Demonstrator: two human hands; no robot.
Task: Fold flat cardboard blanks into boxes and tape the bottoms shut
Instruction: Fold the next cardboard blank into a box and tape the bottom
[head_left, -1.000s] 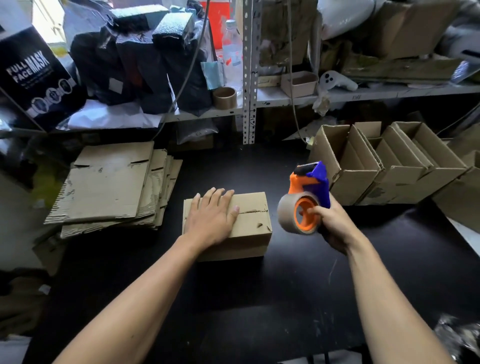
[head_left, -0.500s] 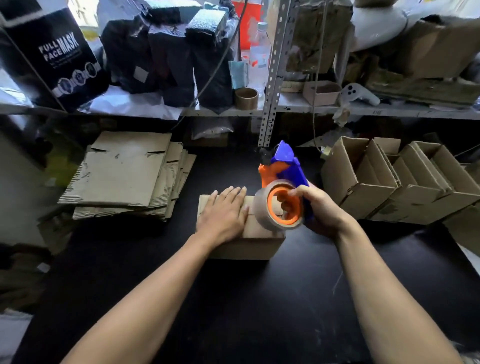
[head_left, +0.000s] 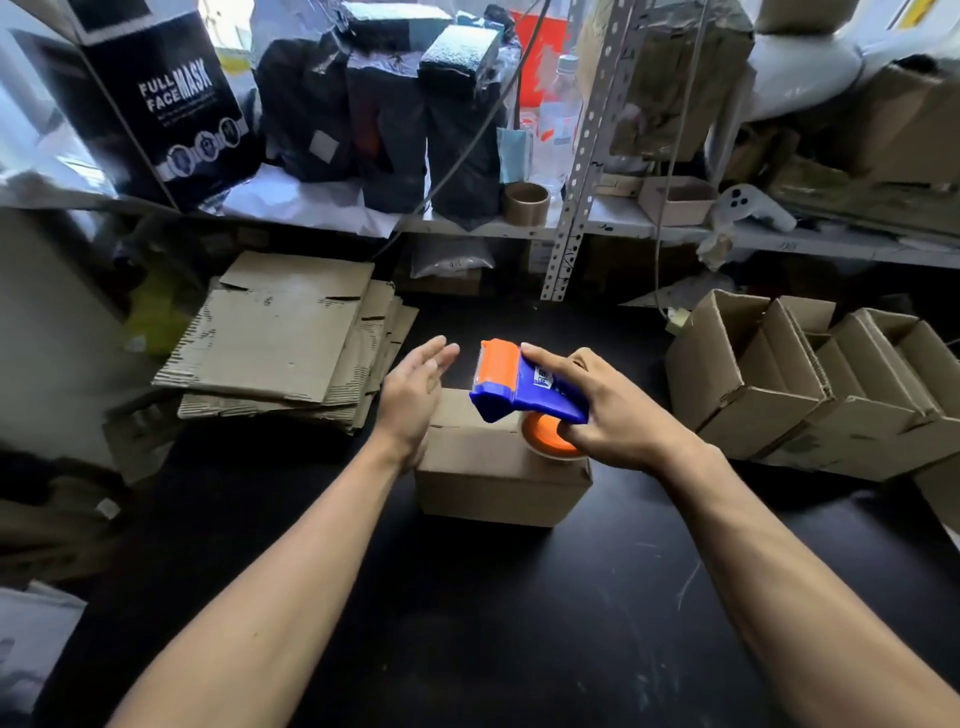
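Right hand grips blue-orange plastic tape dispenser over folded brown cardboard box; left hand flat, fingers straight, at box's left edge.

Matt brown corrugated cardboard box, glossy blue and orange plastic tape dispenser, smooth black counter with faint scratches, perforated metal shelf upright

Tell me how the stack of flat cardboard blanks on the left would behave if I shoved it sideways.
The stack of flat blanks would probably fan apart rather than slide as one: its sheets already lie staggered. Each sheet looks light and fairly stiff, being thin corrugated board. It seems unlikely to tip, lying low and wide on the black table.
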